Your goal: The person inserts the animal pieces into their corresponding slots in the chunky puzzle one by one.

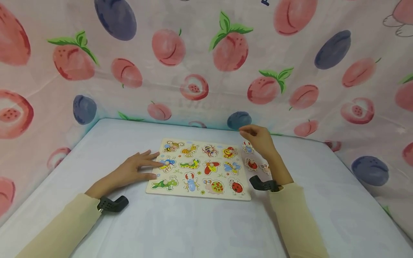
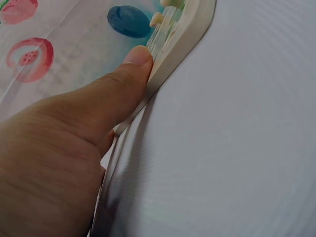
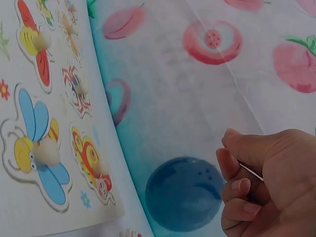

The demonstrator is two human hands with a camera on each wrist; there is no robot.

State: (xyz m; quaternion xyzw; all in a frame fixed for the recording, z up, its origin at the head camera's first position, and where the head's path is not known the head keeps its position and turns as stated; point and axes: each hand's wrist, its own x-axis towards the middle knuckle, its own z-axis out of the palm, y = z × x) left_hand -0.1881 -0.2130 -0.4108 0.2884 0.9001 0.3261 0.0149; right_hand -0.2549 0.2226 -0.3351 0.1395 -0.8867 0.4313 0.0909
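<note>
A wooden puzzle board (image 1: 196, 196) with insect pictures lies on the table. My left hand (image 1: 130, 169) rests on its left edge, fingers stretched over the board near the blue mosquito piece (image 1: 167, 165). In the left wrist view the thumb (image 2: 133, 69) lies along the board's edge. My right hand (image 1: 260, 140) is raised beyond the board's right side, fingers curled, thumb and index tips together; nothing shows between them. Beside the board lie a loose stag beetle piece (image 1: 248, 147), a ladybug piece (image 1: 251, 164) and a snail piece (image 1: 266, 168), the last partly hidden by the right wrist.
Several knobbed pieces, such as the blue-winged dragonfly (image 3: 47, 153) and the butterfly (image 3: 91, 158), sit in the board. A white cloth covers the table (image 1: 200, 229). A fruit-printed curtain (image 1: 222, 89) rises behind the table's far edge.
</note>
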